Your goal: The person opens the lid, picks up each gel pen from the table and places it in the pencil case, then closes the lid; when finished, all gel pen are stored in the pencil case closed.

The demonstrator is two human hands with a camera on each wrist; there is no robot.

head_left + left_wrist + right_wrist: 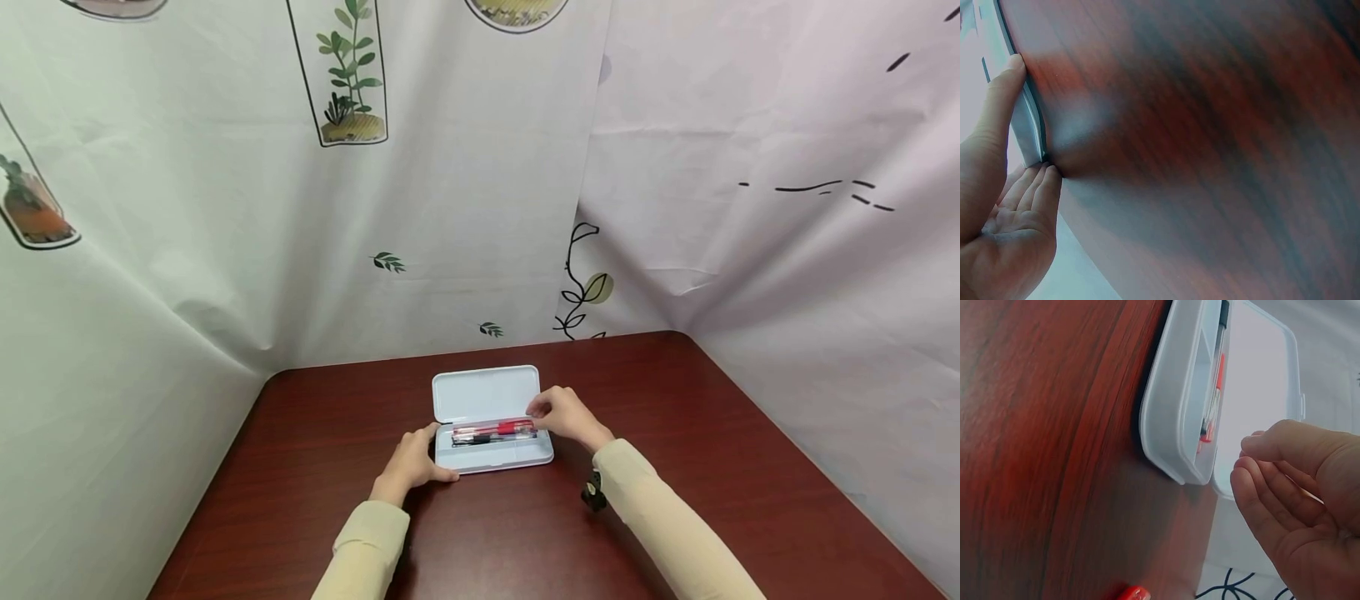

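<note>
An open light-blue pencil case (495,454) lies at the middle of the dark red table (712,467), its lid (486,392) laid flat behind it. Red and black pens (495,431) lie in the tray. My left hand (416,460) rests against the case's left end. In the left wrist view its thumb (1000,100) lies along the case wall (1027,122) and its straight fingers (1038,190) touch the corner. My right hand (558,414) hovers at the pens' right end. In the right wrist view it (1244,459) is loosely curled and empty, beside the case (1179,394) and lid (1254,381).
Printed cloth walls (450,208) enclose the table at the back, left and right. A small black object (594,493) sits by my right sleeve. Something small and red (1134,592) shows at the bottom edge of the right wrist view.
</note>
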